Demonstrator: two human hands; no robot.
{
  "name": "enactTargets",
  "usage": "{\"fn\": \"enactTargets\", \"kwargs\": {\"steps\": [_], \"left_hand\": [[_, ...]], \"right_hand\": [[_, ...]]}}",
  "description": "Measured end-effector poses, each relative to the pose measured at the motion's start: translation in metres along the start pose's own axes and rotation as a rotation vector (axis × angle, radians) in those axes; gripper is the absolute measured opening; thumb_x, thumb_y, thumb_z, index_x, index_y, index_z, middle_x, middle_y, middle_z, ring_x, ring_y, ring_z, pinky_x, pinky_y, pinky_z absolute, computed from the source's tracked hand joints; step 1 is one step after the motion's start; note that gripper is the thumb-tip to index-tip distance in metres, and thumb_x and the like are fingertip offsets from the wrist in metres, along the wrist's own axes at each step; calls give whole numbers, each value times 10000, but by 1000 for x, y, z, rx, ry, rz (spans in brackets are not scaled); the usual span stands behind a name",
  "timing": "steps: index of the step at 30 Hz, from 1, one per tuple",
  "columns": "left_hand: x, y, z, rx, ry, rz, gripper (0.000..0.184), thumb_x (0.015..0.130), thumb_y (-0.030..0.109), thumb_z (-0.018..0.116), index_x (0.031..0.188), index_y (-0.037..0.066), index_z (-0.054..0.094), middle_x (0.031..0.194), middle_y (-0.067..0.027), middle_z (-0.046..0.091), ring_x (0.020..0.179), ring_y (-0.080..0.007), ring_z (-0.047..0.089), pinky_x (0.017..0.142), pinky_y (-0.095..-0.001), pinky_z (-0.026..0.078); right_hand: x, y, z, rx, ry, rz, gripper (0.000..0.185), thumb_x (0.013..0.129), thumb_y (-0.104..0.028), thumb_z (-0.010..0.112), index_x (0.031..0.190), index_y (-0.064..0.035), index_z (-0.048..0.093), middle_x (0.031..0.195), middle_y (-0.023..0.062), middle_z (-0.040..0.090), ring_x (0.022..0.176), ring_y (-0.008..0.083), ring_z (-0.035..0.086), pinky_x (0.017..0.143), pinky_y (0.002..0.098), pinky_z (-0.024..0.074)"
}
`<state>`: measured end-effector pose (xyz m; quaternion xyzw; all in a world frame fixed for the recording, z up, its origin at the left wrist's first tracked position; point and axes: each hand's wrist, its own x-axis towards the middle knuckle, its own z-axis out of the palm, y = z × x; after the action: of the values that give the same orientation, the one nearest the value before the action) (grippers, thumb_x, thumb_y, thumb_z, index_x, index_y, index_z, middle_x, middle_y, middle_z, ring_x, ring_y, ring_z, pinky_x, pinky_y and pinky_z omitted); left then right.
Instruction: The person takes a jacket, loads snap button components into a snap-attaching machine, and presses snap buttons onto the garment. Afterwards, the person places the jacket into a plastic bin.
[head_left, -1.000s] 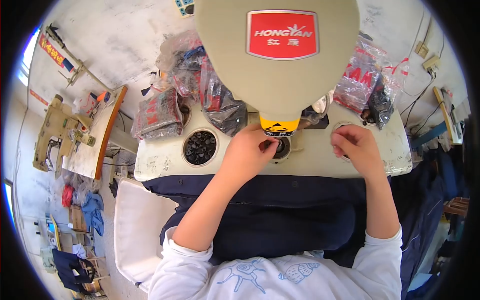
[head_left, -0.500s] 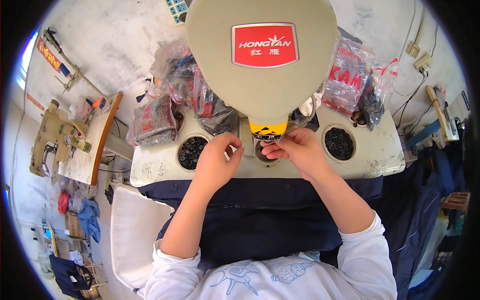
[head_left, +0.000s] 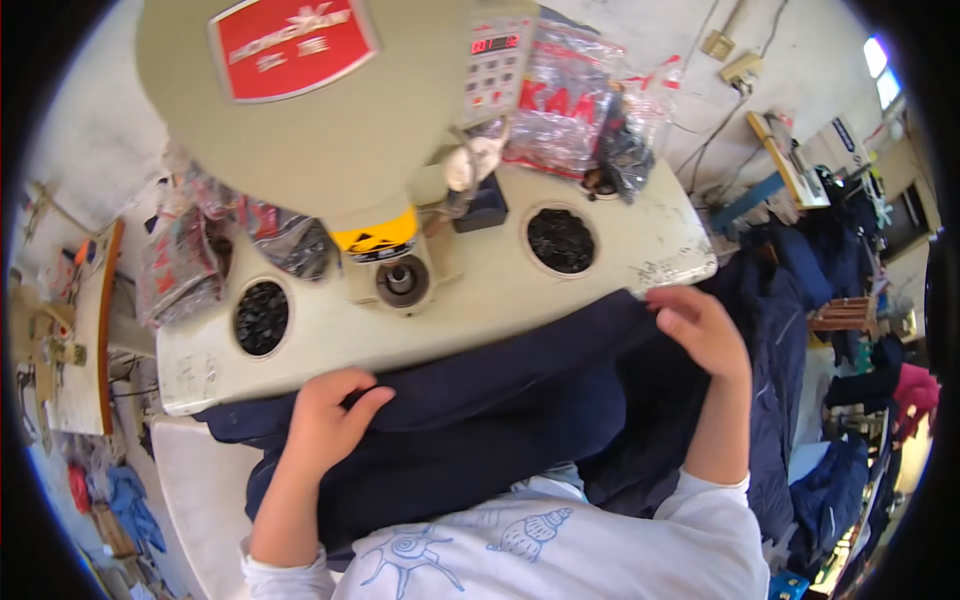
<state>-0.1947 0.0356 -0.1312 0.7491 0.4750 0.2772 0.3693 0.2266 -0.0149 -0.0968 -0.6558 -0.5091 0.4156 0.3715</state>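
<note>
A dark navy garment (head_left: pixel 480 370) lies along the front edge of the pale machine table (head_left: pixel 470 310). My left hand (head_left: pixel 335 415) grips the garment's edge on the left, thumb and fingers closed on the cloth. Toward the right end of that edge, my right hand (head_left: pixel 700 325) pinches the garment near its corner. Beyond the cloth stands the beige press machine (head_left: pixel 310 110), its yellow-banded head above a round metal die (head_left: pixel 402 281). One bowl of small black parts (head_left: pixel 262 318) is sunk in the table left of the die, another bowl of black parts (head_left: pixel 561 240) to its right.
Clear plastic bags (head_left: pixel 565 100) with red print stand at the back right, more bags (head_left: pixel 180 260) at the back left. A control panel (head_left: pixel 497 65) is beside the machine. A white bin (head_left: pixel 195 500) sits below the table at left. Dark garments (head_left: pixel 775 370) hang at right.
Both hands have left the die area and come down to the garment, taking hold of its edge. The garment's right side has been raised onto the table. The camera view has turned right.
</note>
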Motion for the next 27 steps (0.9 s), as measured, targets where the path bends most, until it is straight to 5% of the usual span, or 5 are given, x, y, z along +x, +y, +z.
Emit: {"fn": "enactTargets", "kwargs": {"steps": [8, 12, 17, 22, 27], "left_hand": [[-32, -7, -25, 205, -25, -20, 171, 736, 121, 726, 754, -7, 614, 674, -135, 588, 575, -269, 550, 545, -316, 426], [-5, 24, -44, 243, -599, -200, 345, 751, 277, 741, 975, 26, 662, 803, -131, 668, 732, -248, 657, 633, -319, 496], [63, 65, 49, -385, -315, 39, 486, 872, 222, 642, 1283, 17, 483, 1174, -153, 582, 1100, -202, 550, 941, -337, 439], [72, 72, 90, -571, 77, 63, 147, 923, 141, 557, 879, 1, 545, 684, 6, 523, 608, -41, 440, 544, -210, 385], [49, 45, 71, -349, 348, -73, 139, 925, 115, 530, 858, -5, 546, 618, -35, 514, 573, -71, 450, 532, -239, 383]], "right_hand": [[-6, 15, 51, 422, 60, 51, 354, 839, -98, 659, 1134, 67, 555, 991, 81, 631, 893, 116, 580, 801, 257, 473], [-6, -12, 63, 322, -41, -178, 140, 826, -52, 616, 941, 25, 594, 830, 5, 598, 778, 63, 540, 712, 227, 451], [5, -42, 77, 173, -148, -290, 120, 831, -71, 618, 920, 7, 600, 819, 31, 602, 783, 87, 538, 720, 240, 441], [31, -50, 100, 91, -148, -332, 125, 844, -106, 627, 894, 7, 605, 764, 15, 579, 717, 83, 520, 657, 251, 435], [64, -50, 155, -76, -175, -429, 172, 821, -182, 660, 852, -15, 633, 717, 76, 615, 623, 150, 550, 622, 261, 444]]}}
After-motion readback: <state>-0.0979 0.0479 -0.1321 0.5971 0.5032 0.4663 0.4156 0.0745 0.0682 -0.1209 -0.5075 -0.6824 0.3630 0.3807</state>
